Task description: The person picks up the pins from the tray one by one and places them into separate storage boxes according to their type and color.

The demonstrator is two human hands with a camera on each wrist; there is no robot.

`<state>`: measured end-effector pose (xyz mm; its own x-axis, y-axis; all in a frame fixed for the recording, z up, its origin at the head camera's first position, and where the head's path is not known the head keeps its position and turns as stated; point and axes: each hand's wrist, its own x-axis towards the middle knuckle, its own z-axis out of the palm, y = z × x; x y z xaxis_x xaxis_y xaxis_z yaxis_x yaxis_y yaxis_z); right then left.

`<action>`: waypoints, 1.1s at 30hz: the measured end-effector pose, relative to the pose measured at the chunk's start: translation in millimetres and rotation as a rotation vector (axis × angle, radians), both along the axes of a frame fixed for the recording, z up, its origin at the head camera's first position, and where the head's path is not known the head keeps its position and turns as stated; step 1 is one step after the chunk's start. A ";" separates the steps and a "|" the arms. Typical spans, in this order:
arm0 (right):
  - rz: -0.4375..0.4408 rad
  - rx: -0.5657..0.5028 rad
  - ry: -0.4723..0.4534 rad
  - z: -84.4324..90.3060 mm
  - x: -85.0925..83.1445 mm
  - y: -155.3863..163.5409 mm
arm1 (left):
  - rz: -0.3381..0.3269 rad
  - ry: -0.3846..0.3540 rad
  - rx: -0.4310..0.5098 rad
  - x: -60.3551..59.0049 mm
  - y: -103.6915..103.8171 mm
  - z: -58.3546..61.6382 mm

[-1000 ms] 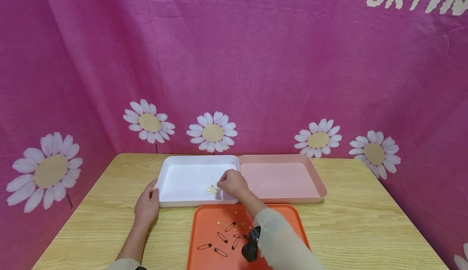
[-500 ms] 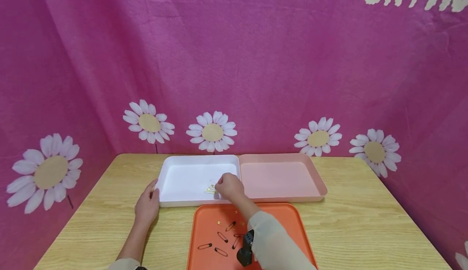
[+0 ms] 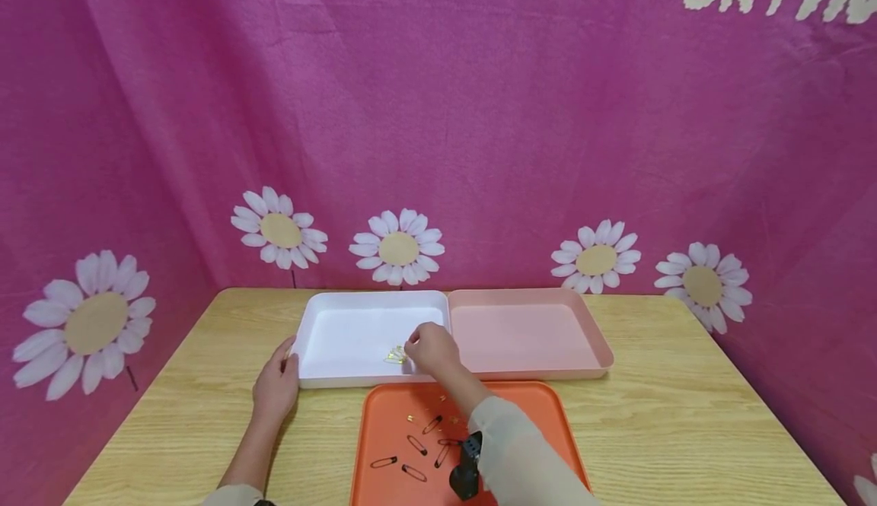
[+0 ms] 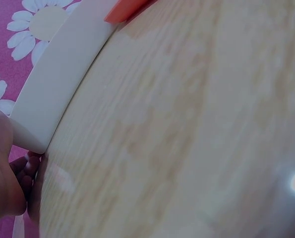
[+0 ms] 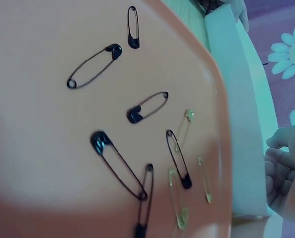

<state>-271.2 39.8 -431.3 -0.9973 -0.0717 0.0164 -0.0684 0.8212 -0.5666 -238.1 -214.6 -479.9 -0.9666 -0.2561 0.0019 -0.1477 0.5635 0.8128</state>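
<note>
My left hand (image 3: 275, 386) holds the left end of the white tray (image 3: 342, 331), its thumb by the rim; the left wrist view has the fingers curled at the tray's corner. Inside that tray, toward its front right, lies a small bunch of gold safety pins (image 3: 394, 355). My right hand (image 3: 435, 348) is over the same end with curled fingers, fingertips right beside the bunch. Whether a pin is between them I cannot tell. Black safety pins (image 5: 120, 163) and a few gold safety pins (image 5: 177, 198) lie spread on the orange tray (image 3: 380, 422), below my right forearm.
A pink tray (image 3: 527, 331) stands against the right side of the white one. The orange tray lies in front of both on the wooden table (image 3: 685, 415). Behind the table hangs a magenta cloth (image 3: 493, 148) with daisies.
My right hand has shifted slightly at the gold bunch, first left, then a touch back right. The pins there sit a little differently. The left hand stays in place.
</note>
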 end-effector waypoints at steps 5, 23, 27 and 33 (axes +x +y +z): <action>0.044 -0.030 0.037 8.6 4.4 5.9 | -0.002 0.003 0.007 1.2 1.4 1.5; 0.126 -0.044 0.082 17.0 15.6 25.3 | -0.009 -0.015 0.019 -0.4 2.0 1.1; 0.132 -0.057 0.072 18.7 19.2 30.6 | -0.007 -0.019 0.026 0.0 1.8 0.7; 0.160 -0.058 0.096 20.6 24.4 38.8 | -0.016 -0.033 0.034 1.1 2.1 1.3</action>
